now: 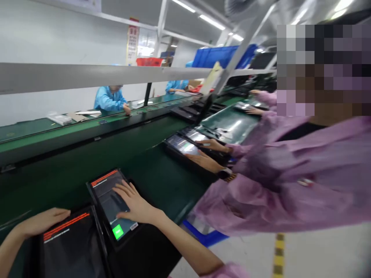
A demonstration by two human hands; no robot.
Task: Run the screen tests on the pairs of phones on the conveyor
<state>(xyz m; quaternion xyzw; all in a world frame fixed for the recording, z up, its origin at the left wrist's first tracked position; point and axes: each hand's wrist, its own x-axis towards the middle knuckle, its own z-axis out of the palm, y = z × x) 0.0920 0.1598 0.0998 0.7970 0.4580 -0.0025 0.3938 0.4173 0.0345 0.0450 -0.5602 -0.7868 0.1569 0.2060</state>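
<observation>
Green conveyor belt runs past both hands, w/ a grey shelf rail well above. Co-worker in a pink coat stands to the right of the right hand, own hands on other screens. Right tablet lies under the right hand: palm flat, fingers spread on the glass, gripping nothing. Left tablet sits just beside it; left hand rests loosely curled on its top edge, no clamp. Green button glows just below the right palm.
</observation>
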